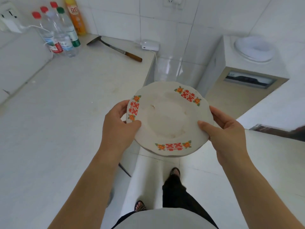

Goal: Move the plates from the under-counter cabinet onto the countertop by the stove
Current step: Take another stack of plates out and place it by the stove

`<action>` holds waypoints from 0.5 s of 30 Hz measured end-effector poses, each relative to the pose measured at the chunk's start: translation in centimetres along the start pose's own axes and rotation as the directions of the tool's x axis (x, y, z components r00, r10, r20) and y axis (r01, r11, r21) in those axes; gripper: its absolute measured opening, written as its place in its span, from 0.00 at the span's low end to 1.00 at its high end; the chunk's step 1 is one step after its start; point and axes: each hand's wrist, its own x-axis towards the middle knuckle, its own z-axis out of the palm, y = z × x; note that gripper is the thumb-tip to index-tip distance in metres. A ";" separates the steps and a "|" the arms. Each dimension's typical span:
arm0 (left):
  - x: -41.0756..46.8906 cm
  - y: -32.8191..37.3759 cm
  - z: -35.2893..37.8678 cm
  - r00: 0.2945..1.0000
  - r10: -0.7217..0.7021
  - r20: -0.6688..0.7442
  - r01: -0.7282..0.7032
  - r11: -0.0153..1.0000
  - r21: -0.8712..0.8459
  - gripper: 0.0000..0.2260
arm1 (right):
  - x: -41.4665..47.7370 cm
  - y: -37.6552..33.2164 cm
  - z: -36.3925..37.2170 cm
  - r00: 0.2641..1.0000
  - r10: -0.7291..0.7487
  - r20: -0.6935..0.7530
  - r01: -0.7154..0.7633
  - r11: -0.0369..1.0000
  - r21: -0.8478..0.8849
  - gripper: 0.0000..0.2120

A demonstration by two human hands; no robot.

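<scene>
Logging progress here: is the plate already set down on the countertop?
No, the left hand and right hand hold the plate by its rim in the air, over the floor beside the countertop.

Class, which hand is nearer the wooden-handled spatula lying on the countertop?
Left. The left hand grips the plate by its left rim, below the spatula; the right hand grips the opposite rim, farther off.
</scene>
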 end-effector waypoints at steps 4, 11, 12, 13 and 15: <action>5.2 0.1 1.3 0.996 -0.008 -0.085 0.009 1.000 0.015 0.22 | 6.6 -0.9 2.9 0.997 -0.005 0.079 0.006 1.000 -0.006 0.21; 11.8 0.9 1.1 0.931 -0.087 -0.355 0.099 0.995 0.017 0.23 | 16.5 -3.2 10.4 0.933 0.012 0.360 0.009 0.998 -0.059 0.22; 12.3 0.9 0.7 0.910 -0.103 -0.402 0.122 0.992 0.021 0.23 | 17.4 -3.4 11.7 0.915 0.017 0.404 0.013 0.997 -0.073 0.22; 12.6 0.9 0.3 0.886 -0.118 -0.449 0.142 0.990 0.020 0.23 | 18.2 -3.4 13.0 0.893 0.024 0.449 0.017 0.996 -0.085 0.22; 12.7 0.7 -0.9 0.833 -0.140 -0.535 0.172 0.985 0.009 0.23 | 19.1 -3.5 15.7 0.839 0.044 0.542 0.020 0.994 -0.111 0.22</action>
